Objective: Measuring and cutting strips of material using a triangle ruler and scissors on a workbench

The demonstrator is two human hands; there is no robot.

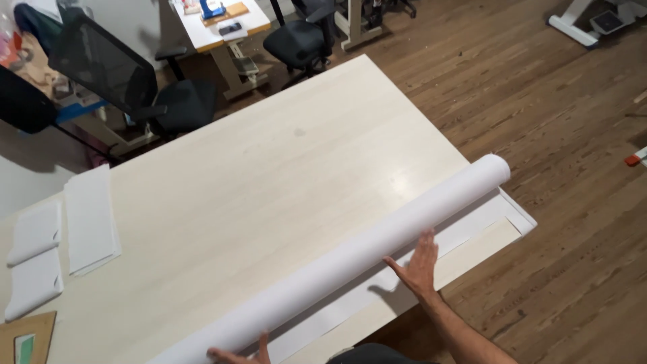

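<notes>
A long roll of white paper lies across the near edge of a pale wooden table, with a strip of its sheet unrolled flat toward me. My right hand rests flat against the near side of the roll, fingers spread. At the bottom edge of the view, my left hand touches the roll's near side further left; only its fingers show.
Folded white sheets and smaller white pieces lie at the table's left end, beside a brown cardboard piece. Black office chairs and a second desk stand beyond the table. Wood floor lies to the right.
</notes>
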